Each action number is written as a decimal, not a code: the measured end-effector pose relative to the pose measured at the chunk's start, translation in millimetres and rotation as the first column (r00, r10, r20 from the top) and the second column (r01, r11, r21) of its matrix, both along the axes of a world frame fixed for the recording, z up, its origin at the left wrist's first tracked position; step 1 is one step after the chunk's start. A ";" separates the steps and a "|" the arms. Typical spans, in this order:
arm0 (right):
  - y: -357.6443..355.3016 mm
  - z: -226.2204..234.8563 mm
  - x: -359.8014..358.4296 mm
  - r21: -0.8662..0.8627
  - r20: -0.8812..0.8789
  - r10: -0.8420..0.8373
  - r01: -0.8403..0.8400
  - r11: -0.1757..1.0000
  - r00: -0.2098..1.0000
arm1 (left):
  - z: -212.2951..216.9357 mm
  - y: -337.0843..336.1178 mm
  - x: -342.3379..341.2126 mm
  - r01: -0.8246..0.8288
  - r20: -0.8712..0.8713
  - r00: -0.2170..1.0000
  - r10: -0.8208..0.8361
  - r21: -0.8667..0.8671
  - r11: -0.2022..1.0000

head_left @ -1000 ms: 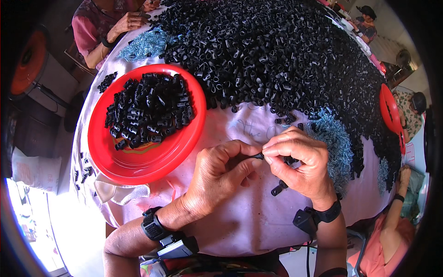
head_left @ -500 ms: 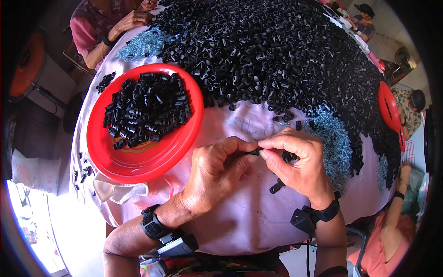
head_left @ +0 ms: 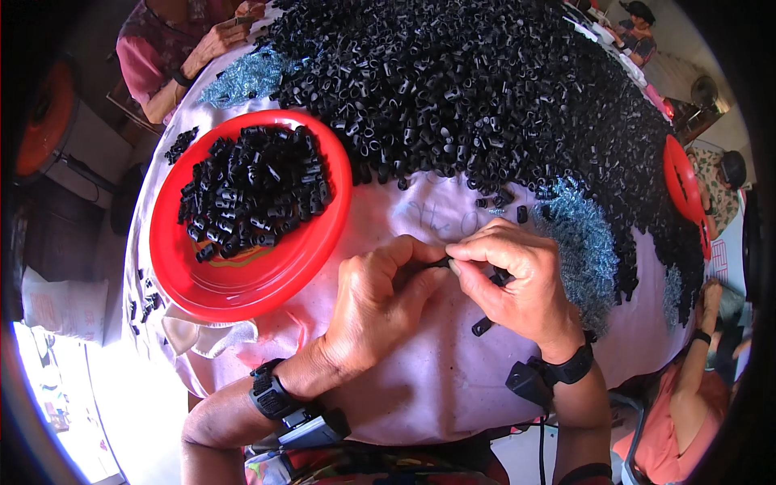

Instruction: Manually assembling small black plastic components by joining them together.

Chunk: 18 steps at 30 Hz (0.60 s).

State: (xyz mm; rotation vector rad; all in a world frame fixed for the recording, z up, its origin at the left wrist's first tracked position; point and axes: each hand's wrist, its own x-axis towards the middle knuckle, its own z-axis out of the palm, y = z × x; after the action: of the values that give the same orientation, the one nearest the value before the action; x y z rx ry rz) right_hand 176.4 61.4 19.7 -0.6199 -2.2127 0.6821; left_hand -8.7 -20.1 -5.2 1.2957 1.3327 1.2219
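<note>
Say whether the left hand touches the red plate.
Apart: the head view shows pale cloth between the left hand and the red plate.

Fingertips of the left hand (head_left: 372, 303) and right hand (head_left: 517, 279) mostly hide a small black part (head_left: 441, 263). Toward twelve o'clock, the frame cuts the black heap (head_left: 453, 89); toward three, the red plate's (head_left: 672, 162) contents are too small to tell.

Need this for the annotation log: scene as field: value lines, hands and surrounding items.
Left hand: pinching small black part
Right hand: pinching at the part's right end
Left of hands: red plate bearing black pieces
Beyond hands: large heap of loose black pieces
Right of right hand: loose pale-blue pieces
Surface: pink cloth
Unclear: held part's exact shape, mostly hidden
</note>
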 end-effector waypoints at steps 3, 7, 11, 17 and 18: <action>-0.3 3.7 -1.0 0.013 -0.005 -0.036 0.036 0.999 0.999 | 7.1 4.6 5.6 0.023 0.303 0.953 0.017 -0.129 0.991; -3.8 10.7 -3.8 0.127 0.031 -0.017 0.013 0.992 0.999 | 4.3 7.1 1.1 0.097 0.582 0.813 0.020 -0.170 0.981; -4.0 7.4 -3.7 0.210 0.033 -0.012 0.005 0.978 0.999 | 2.4 6.2 1.7 0.099 0.587 0.809 0.013 -0.157 0.983; -3.9 4.5 -5.0 0.279 0.024 -0.018 0.011 0.960 1.000 | 10.7 8.3 -5.1 0.185 0.633 0.774 0.020 -0.255 0.949; -3.8 4.1 -5.3 0.289 0.020 -0.019 0.012 0.957 1.000 | 10.1 8.5 -6.3 0.193 0.601 0.799 -0.007 -0.245 0.950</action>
State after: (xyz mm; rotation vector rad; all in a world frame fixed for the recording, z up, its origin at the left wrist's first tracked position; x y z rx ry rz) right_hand 171.2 57.5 23.8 -0.4963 -2.2686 0.3340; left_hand -15.0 -11.6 4.9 0.6678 0.9184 1.1669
